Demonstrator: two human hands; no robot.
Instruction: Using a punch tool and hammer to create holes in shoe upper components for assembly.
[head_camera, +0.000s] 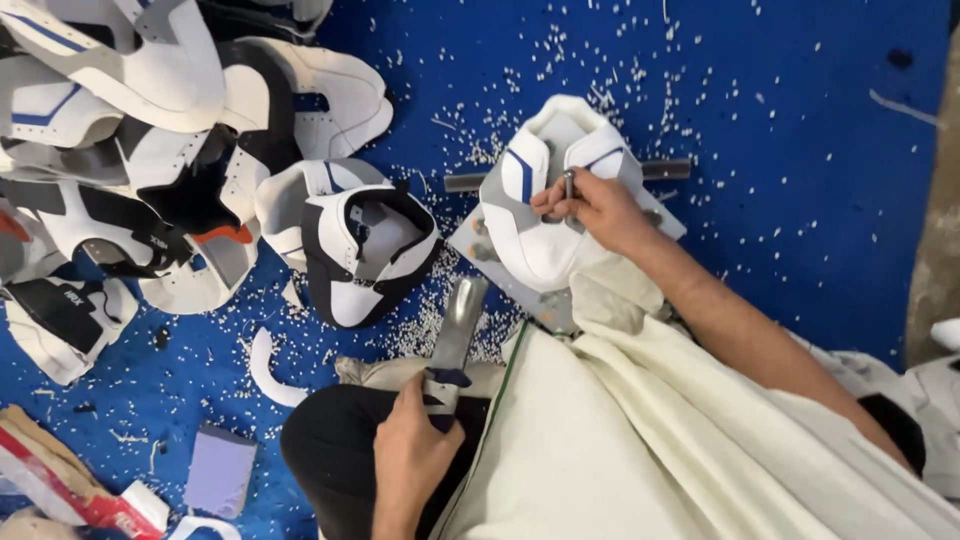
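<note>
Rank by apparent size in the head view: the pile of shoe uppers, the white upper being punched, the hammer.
1. pile of shoe uppers
2. white upper
3. hammer, though it is nearer the camera, so unsure.

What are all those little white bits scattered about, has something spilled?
Yes: small white specks litter the blue floor, thickest around the white shoe upper under the right hand. The left hand grips a hammer.

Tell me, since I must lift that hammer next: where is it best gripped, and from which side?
Grip the hammer at its dark wrapped handle end, where the left hand holds it now, coming from the near side by the lap. Its metal head points away toward the white shoe upper.
</note>
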